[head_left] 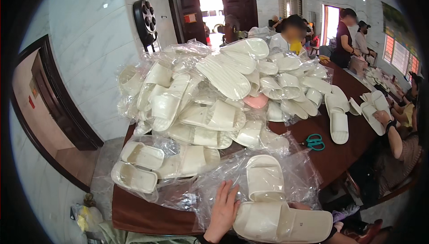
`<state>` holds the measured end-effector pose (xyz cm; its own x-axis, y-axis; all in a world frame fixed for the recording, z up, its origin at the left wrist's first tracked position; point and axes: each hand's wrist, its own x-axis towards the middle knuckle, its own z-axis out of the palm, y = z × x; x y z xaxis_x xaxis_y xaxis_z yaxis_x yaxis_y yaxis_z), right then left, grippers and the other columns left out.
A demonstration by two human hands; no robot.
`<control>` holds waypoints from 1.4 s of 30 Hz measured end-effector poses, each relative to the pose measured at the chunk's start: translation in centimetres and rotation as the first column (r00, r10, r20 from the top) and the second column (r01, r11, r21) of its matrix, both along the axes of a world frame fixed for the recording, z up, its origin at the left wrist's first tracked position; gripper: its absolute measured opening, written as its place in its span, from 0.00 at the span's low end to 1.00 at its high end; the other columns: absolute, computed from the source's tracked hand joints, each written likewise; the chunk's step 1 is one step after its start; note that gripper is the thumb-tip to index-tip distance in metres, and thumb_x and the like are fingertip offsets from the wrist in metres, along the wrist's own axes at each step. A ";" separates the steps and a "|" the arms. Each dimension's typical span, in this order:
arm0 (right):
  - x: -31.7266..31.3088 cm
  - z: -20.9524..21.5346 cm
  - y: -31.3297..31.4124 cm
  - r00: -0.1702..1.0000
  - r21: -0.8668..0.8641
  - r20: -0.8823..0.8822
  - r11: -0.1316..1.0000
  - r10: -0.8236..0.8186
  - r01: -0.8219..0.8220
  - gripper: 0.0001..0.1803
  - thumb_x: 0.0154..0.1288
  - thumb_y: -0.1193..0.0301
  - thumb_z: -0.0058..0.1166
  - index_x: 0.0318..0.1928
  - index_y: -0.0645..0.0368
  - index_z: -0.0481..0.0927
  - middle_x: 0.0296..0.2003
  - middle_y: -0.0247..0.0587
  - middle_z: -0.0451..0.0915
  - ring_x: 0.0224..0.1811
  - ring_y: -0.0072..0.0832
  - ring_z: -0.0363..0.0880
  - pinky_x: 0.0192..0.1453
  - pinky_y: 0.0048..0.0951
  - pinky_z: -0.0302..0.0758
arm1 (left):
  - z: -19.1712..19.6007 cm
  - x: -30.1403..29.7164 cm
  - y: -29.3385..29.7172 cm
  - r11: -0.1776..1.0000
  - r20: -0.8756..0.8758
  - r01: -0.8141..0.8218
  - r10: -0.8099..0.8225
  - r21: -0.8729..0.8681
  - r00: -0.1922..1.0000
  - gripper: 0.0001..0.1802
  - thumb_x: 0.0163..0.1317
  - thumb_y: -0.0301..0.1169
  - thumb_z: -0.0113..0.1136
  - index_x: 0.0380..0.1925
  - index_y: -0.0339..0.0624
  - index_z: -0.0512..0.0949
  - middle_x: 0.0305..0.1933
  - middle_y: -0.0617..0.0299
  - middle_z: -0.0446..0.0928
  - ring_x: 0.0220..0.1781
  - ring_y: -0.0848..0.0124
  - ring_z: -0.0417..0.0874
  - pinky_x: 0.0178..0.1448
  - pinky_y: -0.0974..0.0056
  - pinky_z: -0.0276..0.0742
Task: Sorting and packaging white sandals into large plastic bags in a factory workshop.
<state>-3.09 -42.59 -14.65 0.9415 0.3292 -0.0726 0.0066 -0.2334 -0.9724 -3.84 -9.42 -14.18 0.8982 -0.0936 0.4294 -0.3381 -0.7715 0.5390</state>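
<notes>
Item: cream-white moulded foam slide slippers in clear plastic bags, dark brown wooden bench (344, 154).

Left hand (222, 212) at 6 o'clock lies flat, fingers spread open, on a crinkled clear plastic bag (214, 179), gripping nothing. Right hand (300, 206) at 5 o'clock is mostly hidden behind a white slipper lying crosswise (282, 225); its grip cannot be told. A second white slipper (265, 178) lies just beyond, toward 12 o'clock. Heaped bagged slippers (214, 96) fill the centre; teal-handled scissors (315, 141) lie at 3 o'clock.
</notes>
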 end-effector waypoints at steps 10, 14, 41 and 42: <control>0.8 -0.1 -3.0 0.962 0.662 -0.266 0.714 -0.059 0.227 0.27 0.67 0.61 0.57 0.63 0.58 0.71 0.52 0.39 0.78 0.51 0.27 0.79 0.55 0.29 0.75 | -0.3 0.0 -0.1 0.998 -0.003 -0.016 0.016 -0.055 1.000 0.30 0.60 0.21 0.59 0.65 0.39 0.68 0.74 0.46 0.57 0.76 0.44 0.54 0.77 0.48 0.57; 3.3 7.1 -1.1 0.987 0.232 -0.015 0.960 -0.159 0.158 0.24 0.67 0.62 0.57 0.59 0.61 0.74 0.49 0.38 0.79 0.48 0.26 0.79 0.53 0.27 0.75 | -0.7 -0.5 0.4 0.997 -0.028 -0.051 0.049 -0.061 0.998 0.31 0.59 0.19 0.58 0.65 0.41 0.68 0.75 0.47 0.56 0.78 0.44 0.52 0.78 0.49 0.55; 15.7 7.4 -1.7 0.974 0.114 -0.034 0.969 0.225 -0.220 0.15 0.68 0.70 0.57 0.51 0.67 0.80 0.42 0.34 0.83 0.44 0.18 0.78 0.50 0.23 0.75 | 1.2 1.6 6.6 0.884 -0.210 -0.053 0.169 0.465 0.963 0.40 0.67 0.51 0.53 0.76 0.52 0.53 0.80 0.59 0.50 0.82 0.55 0.45 0.76 0.33 0.42; 15.8 7.5 -3.6 0.988 0.164 -0.095 0.981 0.125 -0.109 0.14 0.68 0.71 0.57 0.50 0.66 0.81 0.40 0.33 0.83 0.43 0.17 0.79 0.49 0.22 0.75 | 1.4 1.7 6.2 0.891 -0.215 -0.053 0.166 0.451 0.962 0.40 0.68 0.52 0.53 0.75 0.52 0.54 0.80 0.59 0.50 0.82 0.55 0.45 0.76 0.32 0.42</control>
